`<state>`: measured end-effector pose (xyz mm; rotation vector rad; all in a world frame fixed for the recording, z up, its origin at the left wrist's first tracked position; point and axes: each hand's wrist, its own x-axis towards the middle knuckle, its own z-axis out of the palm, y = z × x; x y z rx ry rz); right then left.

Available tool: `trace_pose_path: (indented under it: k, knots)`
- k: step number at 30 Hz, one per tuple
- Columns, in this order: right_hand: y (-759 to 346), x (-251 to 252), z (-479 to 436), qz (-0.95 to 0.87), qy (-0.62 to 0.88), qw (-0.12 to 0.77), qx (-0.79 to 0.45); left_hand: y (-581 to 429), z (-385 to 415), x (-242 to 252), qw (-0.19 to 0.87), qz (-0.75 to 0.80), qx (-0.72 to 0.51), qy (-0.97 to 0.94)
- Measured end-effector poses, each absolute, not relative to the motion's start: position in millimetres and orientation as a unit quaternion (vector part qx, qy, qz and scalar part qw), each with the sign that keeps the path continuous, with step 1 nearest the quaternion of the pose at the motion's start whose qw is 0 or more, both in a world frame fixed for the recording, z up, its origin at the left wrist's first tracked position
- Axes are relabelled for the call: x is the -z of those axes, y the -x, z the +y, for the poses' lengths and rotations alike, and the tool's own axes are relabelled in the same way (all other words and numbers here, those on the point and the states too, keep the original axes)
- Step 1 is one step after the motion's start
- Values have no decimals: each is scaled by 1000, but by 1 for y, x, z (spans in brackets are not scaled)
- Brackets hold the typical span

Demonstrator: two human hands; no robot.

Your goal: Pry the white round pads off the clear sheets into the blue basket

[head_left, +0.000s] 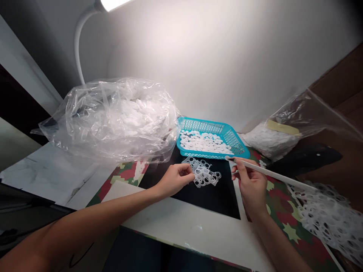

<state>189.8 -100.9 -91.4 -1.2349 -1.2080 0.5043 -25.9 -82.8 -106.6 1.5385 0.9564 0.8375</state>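
My left hand [176, 179] is at the left edge of a small heap of translucent plastic rings [202, 173] on a black mat [218, 198]. Its thumb and forefinger are pinched together, and I cannot make out what is between them. In my right hand [252, 185] is a long, thin white strip [276, 174], gripped between thumb and fingers. The strip slants down to the right, and its near tip lies by the front rim of a blue plastic basket [241, 151]. Many small white discs [204, 143] cover the basket's floor.
A large clear plastic bag [119, 121] with white contents stands at the left, under a lamp [78, 45]. Right of the basket is another bag of white pieces [272, 139]. More translucent rings [329, 215] are heaped at the far right. A wall rises behind.
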Motion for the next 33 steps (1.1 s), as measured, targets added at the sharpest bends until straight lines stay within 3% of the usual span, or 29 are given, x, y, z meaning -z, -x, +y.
trace_pose_path:
  k: [15, 25, 33]
  knots:
    - [-163, 98, -125, -749, 431, 438, -249, 22, -81, 109, 622, 323, -386, -600]
    - [-163, 100, -126, -694, 453, 444, -340, 24, -81, 104, 617, 337, -391, -594]
    - [-163, 97, -125, -707, 454, 425, -336, 24, -80, 105, 607, 347, -386, -602]
